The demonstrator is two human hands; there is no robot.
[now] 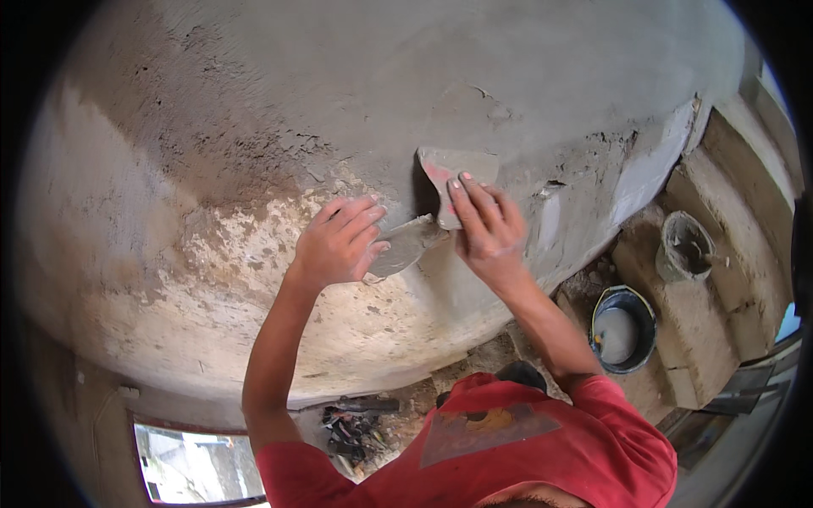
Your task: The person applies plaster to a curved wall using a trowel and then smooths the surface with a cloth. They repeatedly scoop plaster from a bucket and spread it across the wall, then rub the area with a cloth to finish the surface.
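My right hand (489,229) presses a flat plastering scraper (461,165) against the wall, its fingers spread over the tool's grey face with reddish patches. Wet grey plaster (542,93) coats the wall above and right of it. Lower to the left, my left hand (340,241) is beside a flat plate smeared with grey mortar (402,251). The thumb lies at the plate's edge, and the hand seems closed on it; part of its grip is hidden. The plate's right end is close to the scraper's lower corner. Behind the left hand, the wall is pale and patchy (254,254).
A black bucket (624,328) with greyish liquid stands at the lower right. Beside it, a mortar-crusted bucket (684,247) rests on the concrete steps (720,195). Dark debris (356,436) lies on the floor below the wall. A bright opening (199,464) is at lower left.
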